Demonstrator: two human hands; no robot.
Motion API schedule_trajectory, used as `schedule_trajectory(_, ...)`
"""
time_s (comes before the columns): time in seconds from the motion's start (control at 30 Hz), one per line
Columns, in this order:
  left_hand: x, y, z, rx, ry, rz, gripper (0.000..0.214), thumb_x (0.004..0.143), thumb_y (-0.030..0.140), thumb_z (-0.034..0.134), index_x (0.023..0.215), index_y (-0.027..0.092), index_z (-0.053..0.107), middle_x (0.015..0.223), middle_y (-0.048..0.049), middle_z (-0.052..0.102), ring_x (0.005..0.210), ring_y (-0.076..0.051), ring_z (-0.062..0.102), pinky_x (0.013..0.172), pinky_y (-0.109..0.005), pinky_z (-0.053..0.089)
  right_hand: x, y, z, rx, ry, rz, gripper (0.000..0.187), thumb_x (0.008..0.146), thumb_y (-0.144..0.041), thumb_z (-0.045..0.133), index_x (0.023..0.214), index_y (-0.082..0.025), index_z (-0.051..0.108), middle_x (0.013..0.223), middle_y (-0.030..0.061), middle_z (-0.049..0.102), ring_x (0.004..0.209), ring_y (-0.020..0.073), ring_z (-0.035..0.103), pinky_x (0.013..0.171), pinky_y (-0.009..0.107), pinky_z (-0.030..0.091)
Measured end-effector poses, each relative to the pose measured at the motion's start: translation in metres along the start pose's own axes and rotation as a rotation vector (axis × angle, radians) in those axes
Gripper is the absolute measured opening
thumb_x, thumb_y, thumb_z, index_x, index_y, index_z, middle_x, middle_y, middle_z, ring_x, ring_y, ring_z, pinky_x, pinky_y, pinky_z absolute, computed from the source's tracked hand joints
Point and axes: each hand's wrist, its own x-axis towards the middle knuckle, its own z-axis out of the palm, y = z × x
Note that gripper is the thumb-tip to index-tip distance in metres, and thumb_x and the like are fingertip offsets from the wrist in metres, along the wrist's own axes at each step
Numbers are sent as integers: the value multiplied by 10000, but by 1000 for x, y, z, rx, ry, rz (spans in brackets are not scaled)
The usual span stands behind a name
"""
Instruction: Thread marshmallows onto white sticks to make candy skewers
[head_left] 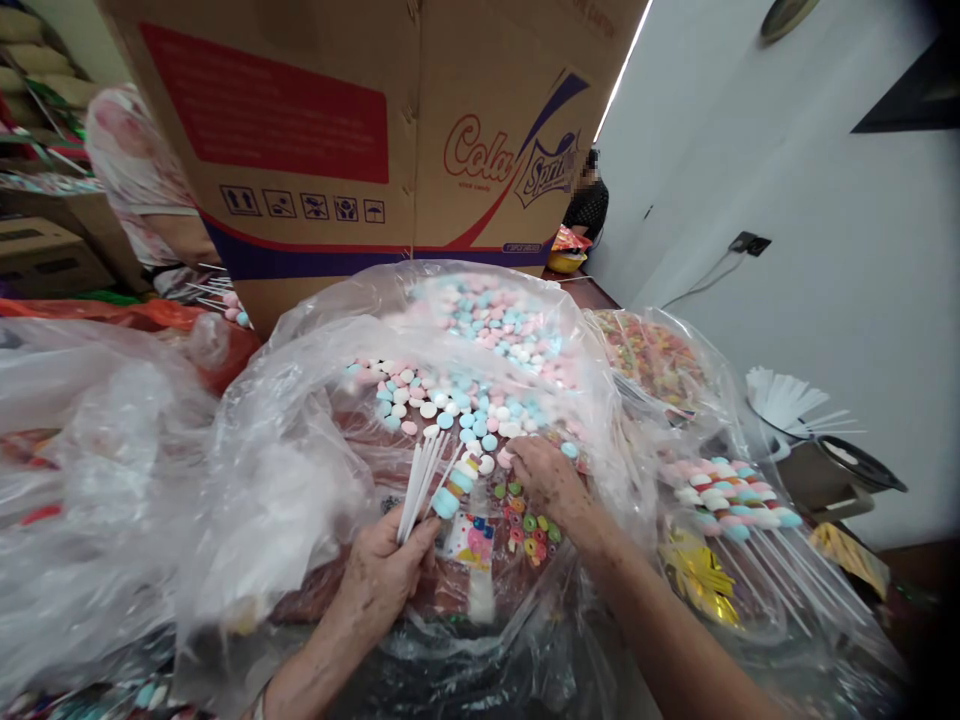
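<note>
My left hand (386, 575) is closed around a bundle of thin white sticks (421, 478); one stick carries several pastel candies (455, 488). My right hand (546, 478) reaches into an open clear plastic bag (300, 430), its fingers pinched at the edge of a heap of pink, blue and white round candies (465, 395). What the fingers hold is too small to name. Small coloured ring candies (529, 525) lie just below that hand.
A big cardboard box (360, 130) stands behind the bag. At the right lie finished candy sticks (731, 500), a second bag of mixed candies (652, 355) and a container of white sticks (787, 400). Crumpled plastic (90, 480) fills the left. People are in the background.
</note>
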Motion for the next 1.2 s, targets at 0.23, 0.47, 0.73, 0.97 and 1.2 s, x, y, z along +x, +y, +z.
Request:
schedule_trajectory(0.23,-1,0,-1,-5,-13,-9,332,747,473,623,570,198,566,392,71,478,319,-81,398,333,-174,257,1,-5,7,-33,45,-68,187,916,-88,432,870,-195,578,896,79,649,847,218,572,757,309,411)
schedule_trajectory(0.47,-1,-4,-1,18,-12,10,353,761,481,620,561,193,571,411,66,486,336,-84,402,350,-181,277,4,-9,12,108,95,19,194,831,-51,444,814,-203,564,879,84,650,829,213,560,762,314,434)
schedule_trajectory(0.73,1,-18,-2,65,-72,53,266,823,444,598,747,198,664,503,52,565,359,-101,408,346,-193,287,5,-35,-16,1330,221,483,235,676,-341,733,782,-195,582,669,-19,620,595,134,546,561,250,405)
schedule_trajectory(0.97,2,-18,-1,107,-78,58,246,848,426,582,816,205,686,517,57,545,380,-106,406,349,-190,294,4,-59,-19,1623,290,541,234,571,-272,795,762,-195,685,697,-17,655,646,127,578,628,260,467)
schedule_trajectory(1.2,1,-19,-1,126,-76,79,238,855,403,573,756,207,666,522,55,550,381,-104,414,356,-189,290,4,-64,-19,1635,308,528,187,611,-275,783,777,-204,737,692,-16,670,667,128,593,670,269,474)
